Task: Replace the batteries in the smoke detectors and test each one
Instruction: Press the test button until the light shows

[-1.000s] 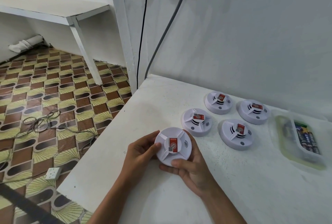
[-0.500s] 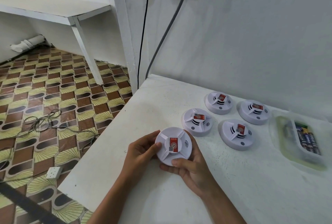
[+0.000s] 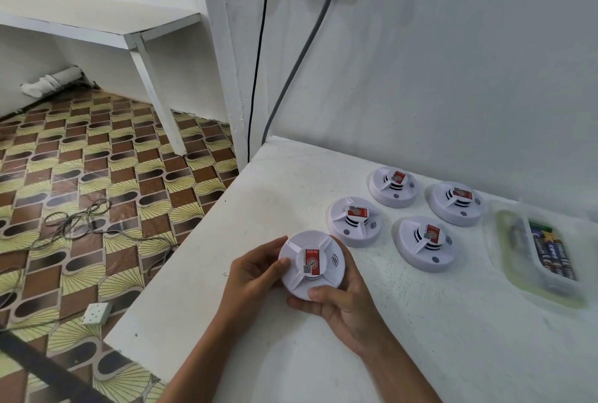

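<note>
Fingers of both hands curl round one white smoke detector (image 3: 311, 265), held just above the counter (image 3: 404, 338) near its front-left edge. The left hand (image 3: 255, 276) grips its left rim, thumb on the top face; the right hand (image 3: 343, 302) cradles it from below, thumb pressed on the near rim. A red label sits at its centre. Four more smoke detectors (image 3: 424, 242) lie face up beyond it, in two rows. To their right, a clear plastic container (image 3: 514, 260) holds batteries (image 3: 553, 255).

Bright even light, soft shadows, slight blur, wide-angle edge bending
</note>
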`<state>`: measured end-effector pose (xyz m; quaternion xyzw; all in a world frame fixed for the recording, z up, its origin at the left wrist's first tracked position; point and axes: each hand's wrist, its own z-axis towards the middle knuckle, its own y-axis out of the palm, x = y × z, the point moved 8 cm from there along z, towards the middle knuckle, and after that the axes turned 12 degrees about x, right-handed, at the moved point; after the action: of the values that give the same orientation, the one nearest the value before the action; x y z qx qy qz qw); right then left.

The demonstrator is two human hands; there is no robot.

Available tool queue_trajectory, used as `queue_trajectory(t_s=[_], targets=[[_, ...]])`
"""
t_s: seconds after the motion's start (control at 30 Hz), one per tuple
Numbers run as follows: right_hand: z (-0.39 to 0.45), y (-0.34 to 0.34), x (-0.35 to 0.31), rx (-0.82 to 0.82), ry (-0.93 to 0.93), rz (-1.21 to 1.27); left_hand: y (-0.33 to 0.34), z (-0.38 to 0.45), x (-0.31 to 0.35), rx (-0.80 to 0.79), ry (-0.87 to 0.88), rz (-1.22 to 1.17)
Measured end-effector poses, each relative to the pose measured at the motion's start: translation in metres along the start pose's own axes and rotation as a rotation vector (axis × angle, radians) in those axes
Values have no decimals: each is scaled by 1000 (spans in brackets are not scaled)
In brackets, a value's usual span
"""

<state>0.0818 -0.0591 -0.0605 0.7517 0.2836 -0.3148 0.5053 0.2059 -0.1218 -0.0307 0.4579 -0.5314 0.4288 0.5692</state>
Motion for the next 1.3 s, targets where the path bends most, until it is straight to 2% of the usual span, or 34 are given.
queue_trajectory(t_s=[0.4, 0.6, 0.73, 1.3], targets=[[-2, 2, -2, -15, -17, 12, 0, -1, 0, -2, 9, -28], [-4, 11, 1, -57, 137, 212, 0, -2, 0, -7, 1, -65], [-6, 12, 0, -81, 143, 297, 0, -2, 0, 0, -4, -71], [-7, 17, -2, -86, 139, 289, -2, 0, -5, 16, -1, -45]])
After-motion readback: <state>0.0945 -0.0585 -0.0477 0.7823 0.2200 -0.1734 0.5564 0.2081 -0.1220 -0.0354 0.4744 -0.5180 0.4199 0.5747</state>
